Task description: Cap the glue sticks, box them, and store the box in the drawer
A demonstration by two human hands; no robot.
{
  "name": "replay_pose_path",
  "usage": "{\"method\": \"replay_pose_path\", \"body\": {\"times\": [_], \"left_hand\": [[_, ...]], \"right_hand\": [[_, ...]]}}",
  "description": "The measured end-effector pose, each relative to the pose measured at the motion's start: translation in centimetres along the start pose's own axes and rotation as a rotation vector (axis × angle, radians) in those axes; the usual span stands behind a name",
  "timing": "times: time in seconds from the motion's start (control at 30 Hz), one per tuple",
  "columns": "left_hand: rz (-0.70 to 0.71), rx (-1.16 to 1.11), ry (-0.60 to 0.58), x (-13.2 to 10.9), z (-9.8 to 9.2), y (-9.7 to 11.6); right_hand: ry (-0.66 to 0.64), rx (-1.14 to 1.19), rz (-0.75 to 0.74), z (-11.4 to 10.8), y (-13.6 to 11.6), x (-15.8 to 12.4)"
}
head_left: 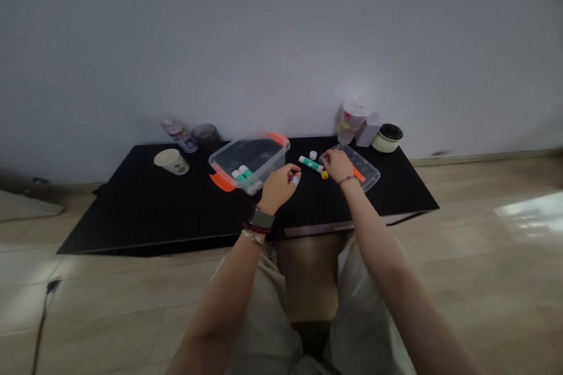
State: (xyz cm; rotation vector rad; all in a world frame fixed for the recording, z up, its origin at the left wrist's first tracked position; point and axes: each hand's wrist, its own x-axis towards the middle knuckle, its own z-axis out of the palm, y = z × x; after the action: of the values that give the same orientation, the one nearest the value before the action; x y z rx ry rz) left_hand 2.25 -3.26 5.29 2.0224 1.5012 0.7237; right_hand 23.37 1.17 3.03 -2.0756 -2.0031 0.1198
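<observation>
My left hand (278,186) is closed around a small white-capped glue stick (296,179), just right of a clear plastic box (264,155) with orange latches that holds several green-and-white glue sticks (241,174). My right hand (338,164) rests with fingers curled on the near edge of the clear box lid (363,165), fingertips at the end of a green glue stick (310,163) lying on the black table (145,205). A loose white cap (313,154) and a small yellow piece (325,174) lie beside it.
A paper cup (171,161), a tipped bottle (179,133) and a dark jar (205,133) stand at the back left. A clear drink cup (350,120), a pale box (368,129) and a cream bowl (387,137) sit at the back right by the wall.
</observation>
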Motion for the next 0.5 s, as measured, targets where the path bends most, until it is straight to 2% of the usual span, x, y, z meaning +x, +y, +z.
{"method": "replay_pose_path", "body": {"times": [0.13,0.23,0.37,0.5], "left_hand": [[-0.071,-0.045,-0.047,-0.2,1.7,-3.1],[-0.092,-0.096,-0.072,-0.2,2.6,-4.5],[-0.103,-0.151,-0.072,-0.3,3.1,-5.0],[-0.111,-0.174,-0.055,-0.1,3.4,-4.7]], "right_hand": [[-0.093,-0.091,-0.015,3.0,-0.6,1.5],[-0.145,-0.158,-0.053,4.9,-0.7,2.3],[-0.166,-0.216,-0.087,6.2,-0.8,3.1],[-0.155,-0.204,-0.111,6.2,-1.3,3.3]]}}
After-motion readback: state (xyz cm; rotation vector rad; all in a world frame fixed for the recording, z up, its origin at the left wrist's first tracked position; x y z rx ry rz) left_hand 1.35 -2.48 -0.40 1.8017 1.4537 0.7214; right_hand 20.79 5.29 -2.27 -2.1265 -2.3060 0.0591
